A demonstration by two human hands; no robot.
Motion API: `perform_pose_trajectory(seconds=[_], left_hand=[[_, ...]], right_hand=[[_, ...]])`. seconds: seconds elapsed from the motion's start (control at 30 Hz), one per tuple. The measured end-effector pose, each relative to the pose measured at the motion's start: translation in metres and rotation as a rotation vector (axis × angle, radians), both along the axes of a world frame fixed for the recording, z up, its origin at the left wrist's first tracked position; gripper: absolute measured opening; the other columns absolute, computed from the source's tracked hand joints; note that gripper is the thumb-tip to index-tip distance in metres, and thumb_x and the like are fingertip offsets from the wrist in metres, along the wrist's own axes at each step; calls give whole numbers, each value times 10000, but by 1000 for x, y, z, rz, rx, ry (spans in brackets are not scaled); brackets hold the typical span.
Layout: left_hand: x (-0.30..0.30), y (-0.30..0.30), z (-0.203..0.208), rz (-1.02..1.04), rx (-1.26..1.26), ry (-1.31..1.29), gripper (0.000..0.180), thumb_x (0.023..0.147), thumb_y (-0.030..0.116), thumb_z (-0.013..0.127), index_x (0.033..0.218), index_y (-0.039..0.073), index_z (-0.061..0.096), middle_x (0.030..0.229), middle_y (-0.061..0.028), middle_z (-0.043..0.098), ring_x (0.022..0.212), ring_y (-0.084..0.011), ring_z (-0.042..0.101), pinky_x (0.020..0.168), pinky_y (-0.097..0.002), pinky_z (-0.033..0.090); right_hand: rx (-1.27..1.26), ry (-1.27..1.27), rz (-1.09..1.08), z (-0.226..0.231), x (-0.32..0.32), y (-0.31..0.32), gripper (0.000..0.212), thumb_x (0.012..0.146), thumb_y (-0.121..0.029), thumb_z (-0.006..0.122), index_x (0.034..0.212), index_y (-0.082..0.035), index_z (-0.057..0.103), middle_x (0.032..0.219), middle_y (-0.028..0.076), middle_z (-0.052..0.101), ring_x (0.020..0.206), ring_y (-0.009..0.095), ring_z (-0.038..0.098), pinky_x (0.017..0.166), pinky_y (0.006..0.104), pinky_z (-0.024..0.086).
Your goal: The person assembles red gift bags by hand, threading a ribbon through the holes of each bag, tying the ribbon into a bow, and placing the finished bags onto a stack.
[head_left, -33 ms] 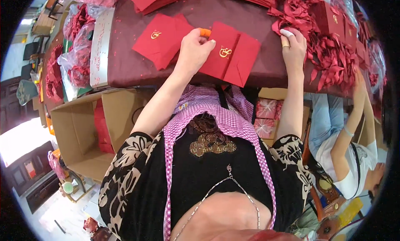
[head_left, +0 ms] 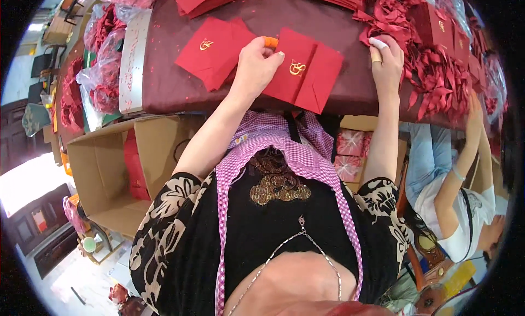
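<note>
A red paper bag with a gold emblem lies flat and slanted on the dark cloth in front of me. At its left edge, my left hand has the bag pinched between thumb and fingers; one finger wears an orange cover. My right hand, with a white wrap on a finger and a ring, is closed on red ribbon at the left rim of a ribbon heap. Left of my left hand lie overlapping red bags, also marked in gold.
Stacks of red bags sit at the table's far side, with more bags among the ribbons. Plastic-wrapped red bundles lie at left. Below the table edge stands an open cardboard box. A co-worker's arm reaches in at right.
</note>
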State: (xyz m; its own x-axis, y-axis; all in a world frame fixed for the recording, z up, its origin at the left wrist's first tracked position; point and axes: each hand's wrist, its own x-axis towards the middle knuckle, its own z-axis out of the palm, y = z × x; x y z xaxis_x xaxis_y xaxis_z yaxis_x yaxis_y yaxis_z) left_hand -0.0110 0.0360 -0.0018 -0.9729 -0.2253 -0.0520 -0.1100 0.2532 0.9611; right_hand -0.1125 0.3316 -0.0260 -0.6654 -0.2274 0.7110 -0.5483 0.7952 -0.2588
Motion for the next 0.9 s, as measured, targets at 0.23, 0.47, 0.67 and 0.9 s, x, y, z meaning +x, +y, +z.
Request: perform_pose_trajectory(seconds=[0.23, 0.47, 0.67, 0.9], left_hand=[[-1, 2, -10, 23, 125, 98, 268, 789, 39, 651, 1038, -55, 628, 701, -26, 604, 635, -77, 530, 588, -246, 447], [-2, 7, -11, 42, 163, 105, 256, 793, 32, 643, 1038, -38, 634, 700, -22, 600, 636, -74, 526, 587, -249, 444], [-2, 5, -4, -1, 96, 47, 296, 837, 3, 631, 1126, -49, 594, 832, -22, 636, 737, -70, 577, 668, -206, 474], [-5, 7, -7, 40, 161, 125, 241, 797, 37, 637, 1026, -37, 630, 713, -21, 599, 650, -76, 522, 600, -250, 446]], right_hand=[[-512, -223, 344, 13, 27, -58, 177, 844, 7, 657, 1007, -51, 697, 1050, 60, 660, 993, 177, 594, 889, 276, 461], [-596, -302, 444, 6, 41, -104, 171, 834, -19, 685, 1001, -34, 653, 1020, 69, 648, 932, 155, 592, 849, 273, 466], [-983, -497, 490, 8, 14, -110, 132, 890, 4, 609, 1017, -27, 626, 1058, 65, 660, 892, 121, 613, 795, 245, 497], [-1172, -440, 354, 23, -49, -71, 230, 949, -40, 554, 1163, 4, 624, 1146, 60, 651, 982, 109, 600, 877, 220, 460]])
